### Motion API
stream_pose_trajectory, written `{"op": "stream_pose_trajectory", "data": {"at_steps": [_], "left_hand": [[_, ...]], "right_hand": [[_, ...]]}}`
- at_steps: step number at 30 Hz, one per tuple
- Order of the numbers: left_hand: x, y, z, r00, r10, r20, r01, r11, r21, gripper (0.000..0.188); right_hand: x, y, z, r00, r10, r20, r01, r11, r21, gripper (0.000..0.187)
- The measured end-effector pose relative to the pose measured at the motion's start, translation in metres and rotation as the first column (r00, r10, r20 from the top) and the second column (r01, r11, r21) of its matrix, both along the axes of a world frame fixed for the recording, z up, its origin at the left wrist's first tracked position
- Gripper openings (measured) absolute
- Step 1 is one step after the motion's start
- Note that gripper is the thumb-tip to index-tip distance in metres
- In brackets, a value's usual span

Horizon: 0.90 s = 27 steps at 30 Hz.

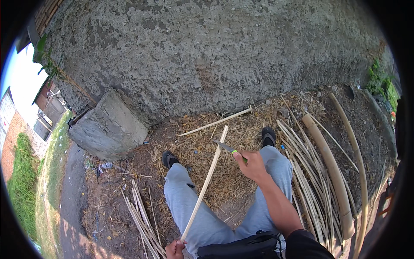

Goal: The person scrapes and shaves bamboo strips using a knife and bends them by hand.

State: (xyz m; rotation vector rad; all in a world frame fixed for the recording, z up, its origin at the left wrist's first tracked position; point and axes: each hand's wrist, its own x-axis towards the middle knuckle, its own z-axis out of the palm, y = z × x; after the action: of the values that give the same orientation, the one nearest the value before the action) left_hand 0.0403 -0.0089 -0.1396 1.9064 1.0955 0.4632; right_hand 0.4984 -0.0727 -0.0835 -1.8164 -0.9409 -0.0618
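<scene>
My right hand is closed round the green handle of a knife. The blade points up and to the left and meets a long pale bamboo strip near its far end. At the lower edge, my left hand grips the near end of that strip, which slants away from me between my legs. Beyond its far tip another pale bamboo strip lies on the ground, close to the wall.
Many bamboo strips lie in a pile at the right, beside a thick bamboo pole and a curved pole. A smaller bundle of strips rests at the left. A concrete block stands by the rough wall. Shavings cover the ground.
</scene>
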Motion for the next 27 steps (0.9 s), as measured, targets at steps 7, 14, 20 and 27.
{"op": "stream_pose_trajectory", "data": {"at_steps": [7, 14, 20, 27], "left_hand": [[-0.018, -0.003, -0.002, 0.975, 0.002, -0.221, 0.045, 0.978, 0.205, 0.033], [-0.032, -0.030, 0.044, 0.960, 0.086, -0.266, 0.023, 0.924, 0.382, 0.025], [-0.039, -0.023, 0.047, 0.937, 0.012, -0.348, 0.063, 0.977, 0.204, 0.037], [-0.010, -0.016, 0.039, 0.996, 0.065, -0.069, -0.069, 0.996, -0.055, 0.046]], "right_hand": [[-0.005, -0.003, 0.012, 0.991, -0.032, 0.131, 0.026, 0.999, 0.047, 0.027], [0.046, -0.002, 0.010, 0.883, -0.469, 0.009, 0.450, 0.840, -0.304, 0.044], [0.039, 0.007, -0.020, 0.903, -0.351, -0.249, 0.370, 0.928, 0.034, 0.044], [-0.009, 0.012, -0.002, 0.991, -0.037, -0.130, 0.041, 0.999, 0.027, 0.039]]}}
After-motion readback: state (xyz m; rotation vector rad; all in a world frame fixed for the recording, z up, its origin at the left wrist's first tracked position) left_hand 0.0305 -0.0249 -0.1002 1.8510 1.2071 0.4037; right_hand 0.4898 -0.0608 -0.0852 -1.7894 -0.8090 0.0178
